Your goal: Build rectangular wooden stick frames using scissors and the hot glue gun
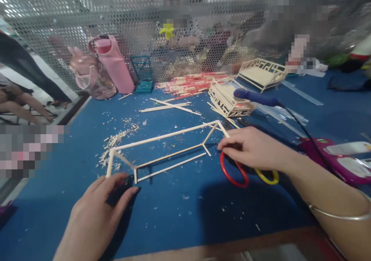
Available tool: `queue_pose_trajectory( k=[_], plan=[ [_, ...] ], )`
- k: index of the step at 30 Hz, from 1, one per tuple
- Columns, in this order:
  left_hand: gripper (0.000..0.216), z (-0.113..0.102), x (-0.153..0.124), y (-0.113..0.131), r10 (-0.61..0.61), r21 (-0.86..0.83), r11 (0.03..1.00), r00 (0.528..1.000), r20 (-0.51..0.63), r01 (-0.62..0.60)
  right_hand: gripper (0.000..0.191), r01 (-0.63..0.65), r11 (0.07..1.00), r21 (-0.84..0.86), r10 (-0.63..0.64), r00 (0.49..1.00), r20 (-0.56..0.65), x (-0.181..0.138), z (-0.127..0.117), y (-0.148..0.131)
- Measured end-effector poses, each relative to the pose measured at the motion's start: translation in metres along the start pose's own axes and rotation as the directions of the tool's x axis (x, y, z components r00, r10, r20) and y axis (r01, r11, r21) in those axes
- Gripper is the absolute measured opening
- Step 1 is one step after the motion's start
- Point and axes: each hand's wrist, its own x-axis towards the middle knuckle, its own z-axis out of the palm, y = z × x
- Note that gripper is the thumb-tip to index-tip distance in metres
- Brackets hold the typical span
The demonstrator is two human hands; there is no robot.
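Observation:
A small open frame of pale wooden sticks (166,136) stands on the blue tabletop between my hands. My left hand (92,210) is at its left end, where the fingers touch a short upright stick; thumb and forefinger are apart. My right hand (255,147) pinches the short stick at the frame's right end, its fingertips partly hiding it. One loose stick (171,167) lies along the near side of the frame. Just under my right hand are a red handle loop (234,170) and a yellow handle loop (268,177), which look like scissors; any blades are hidden.
Stick offcuts (116,141) litter the left. Behind lie long sticks (171,107), a red-and-pale stick pile (194,84), a small stick-built box (230,98) and a miniature bench (262,73). A blue-handled corded tool (256,96) rests on the box. Pink bottle (118,67), perforated metal screen (133,17) behind.

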Motion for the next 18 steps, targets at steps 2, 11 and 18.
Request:
queue_pose_trajectory(
  k=[2,11,18],
  plan=[
    [0.044,0.001,-0.006,0.002,-0.095,0.037,0.995,0.995,0.002,0.095,0.023,0.047,0.998,-0.046,-0.046,0.999,0.019,0.002,0.013,-0.005],
    [0.036,0.000,-0.003,-0.002,-0.091,-0.102,0.988,0.970,0.225,0.116,0.027,0.089,0.991,-0.099,-0.097,0.992,-0.077,-0.004,0.042,0.004],
    [0.042,0.003,-0.004,0.000,-0.044,-0.043,0.998,0.994,0.098,0.049,0.028,0.099,0.992,-0.084,-0.105,0.992,-0.073,0.000,0.039,0.000]
  ],
)
